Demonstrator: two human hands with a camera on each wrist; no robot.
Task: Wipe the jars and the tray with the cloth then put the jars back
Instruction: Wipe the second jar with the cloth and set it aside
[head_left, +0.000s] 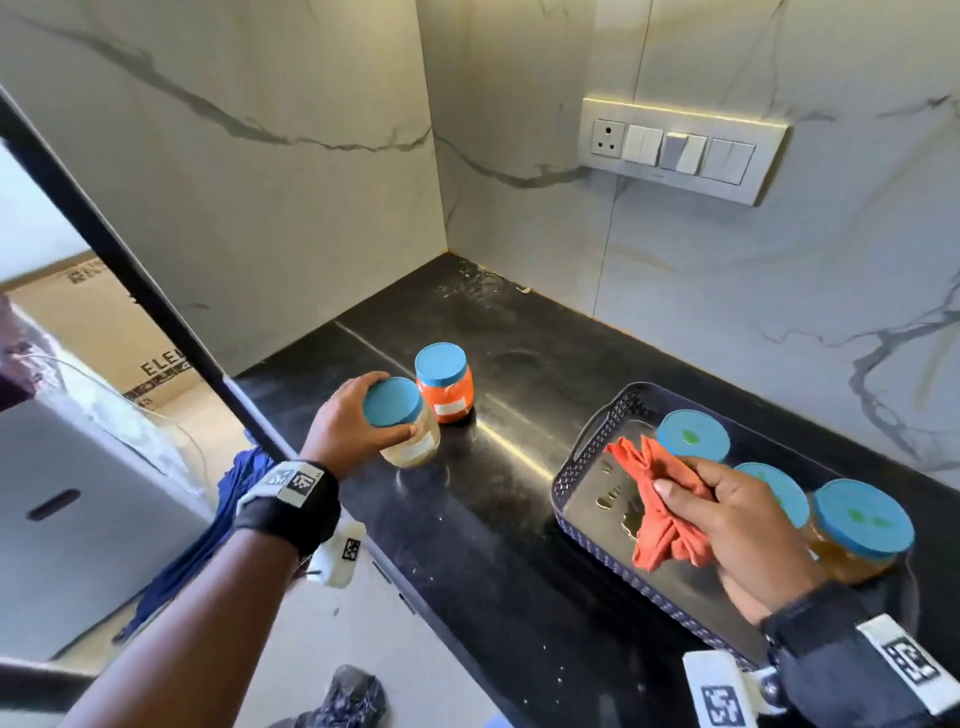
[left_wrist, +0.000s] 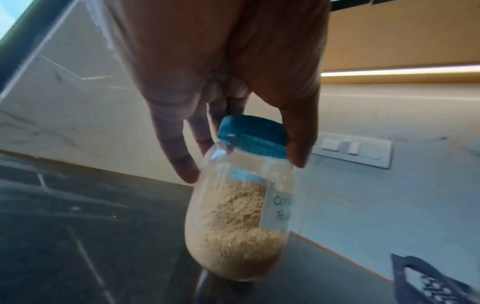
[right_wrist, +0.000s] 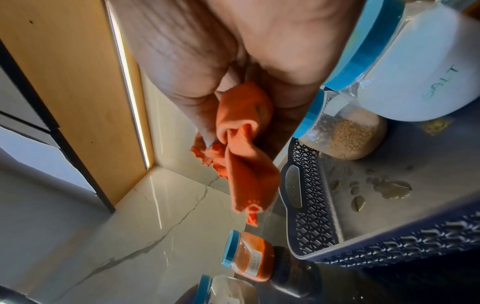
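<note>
Left hand (head_left: 349, 422) fingers curl round the beige jar's (head_left: 413, 439) lid — right hand (head_left: 743, 525) bunches the orange cloth (head_left: 657, 512) above the tray (head_left: 582, 512).

Orange cloth (head_left: 665, 506); dark navy lattice-patterned tray (head_left: 582, 478); blue lids on 5 jars; orange powder jar (head_left: 445, 387); beige powder jar (left_wrist: 235, 214); black countertop (head_left: 467, 519); white grey-veined marble wall (head_left: 260, 182).

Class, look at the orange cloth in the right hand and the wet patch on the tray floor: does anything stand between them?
Nothing visible does. The cloth hangs from the right hand over the bare wet end of the tray; three jars crowd its other end.
</note>
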